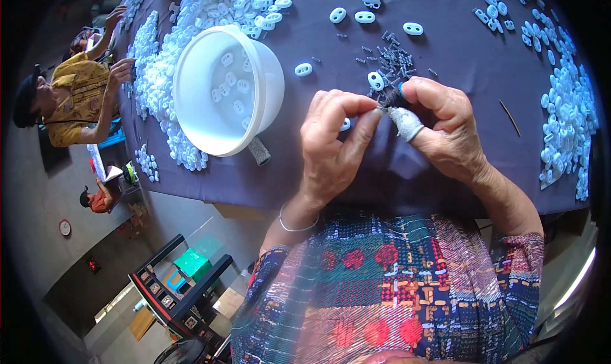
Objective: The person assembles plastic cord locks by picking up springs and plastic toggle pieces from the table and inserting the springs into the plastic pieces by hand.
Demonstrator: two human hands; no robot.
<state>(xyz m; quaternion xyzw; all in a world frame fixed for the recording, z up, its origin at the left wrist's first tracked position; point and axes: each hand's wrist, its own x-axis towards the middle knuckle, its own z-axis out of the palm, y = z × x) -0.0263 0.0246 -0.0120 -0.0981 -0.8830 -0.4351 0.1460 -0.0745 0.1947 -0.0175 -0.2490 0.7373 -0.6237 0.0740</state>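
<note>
This looks like a small workshop where people put little parts together by hand. A long table with a dark purple cloth [407, 173] is covered with heaps of small white plastic pieces [566, 109], most at 12 and 3 o'clock. A pile of tiny dark springs [394, 58] lies near 1 o'clock. A white bowl [223, 90] holds more pieces. At 9 o'clock another person in a yellow shirt [76, 90] works at the same table.
</note>
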